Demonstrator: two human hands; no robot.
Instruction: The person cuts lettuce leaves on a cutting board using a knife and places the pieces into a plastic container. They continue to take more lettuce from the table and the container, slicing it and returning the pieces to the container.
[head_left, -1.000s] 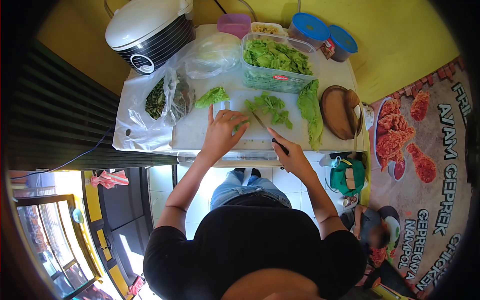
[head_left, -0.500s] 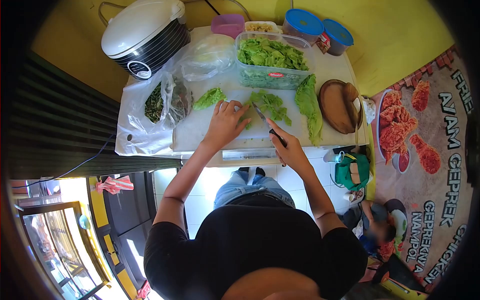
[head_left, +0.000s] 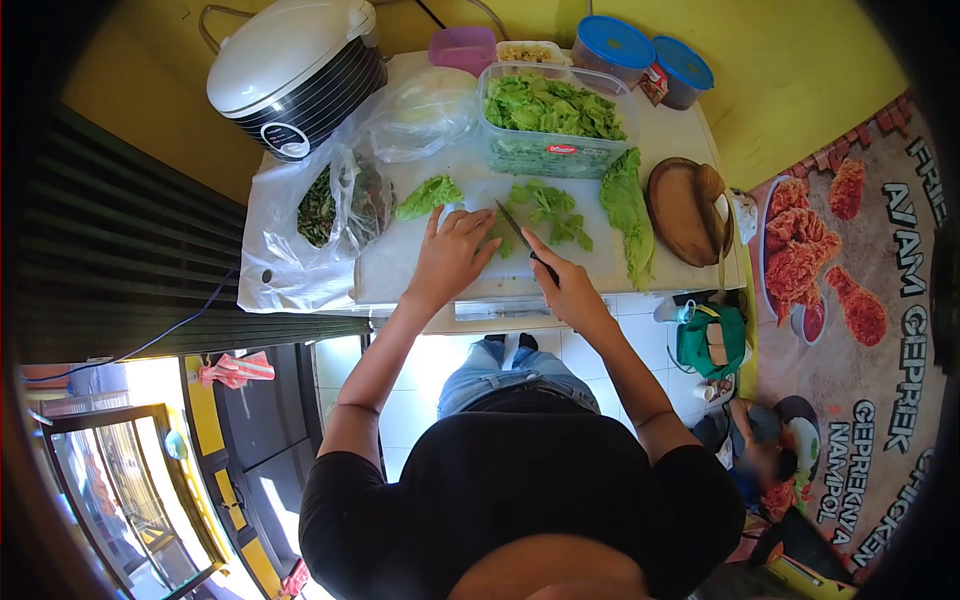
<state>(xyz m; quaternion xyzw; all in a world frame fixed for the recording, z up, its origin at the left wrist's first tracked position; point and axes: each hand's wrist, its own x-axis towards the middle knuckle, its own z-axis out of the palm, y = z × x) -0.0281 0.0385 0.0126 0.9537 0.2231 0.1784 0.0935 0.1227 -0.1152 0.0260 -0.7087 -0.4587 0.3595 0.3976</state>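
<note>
A small knife point(head_left: 515, 226) with a dark handle is gripped in my right hand point(head_left: 573, 290), its blade slanting up and left across the white cutting board point(head_left: 590, 195). My left hand point(head_left: 450, 258) rests on the board left of the blade, its fingers spread and slightly bent, with bits of green by the thumb. Whether lettuce lies under these fingers is hidden. Cut lettuce point(head_left: 552, 212) lies just right of the blade. One lettuce leaf point(head_left: 430, 196) sits beyond my left fingers, and a longer lettuce leaf point(head_left: 627, 220) lies along the board's right side.
Behind the board stands a clear plastic tub point(head_left: 550, 158) full of lettuce. Plastic bags point(head_left: 355, 195) and a rice cooker point(head_left: 290, 85) are on the left. A brown wooden mortar point(head_left: 685, 215) is at the right, blue-lidded containers point(head_left: 612, 42) at the back. Another person point(head_left: 765, 445) is low at right.
The knife blade has swung slightly left toward my left fingertips, and its handle now sits deeper in my right hand. The whole view has shifted a little.
</note>
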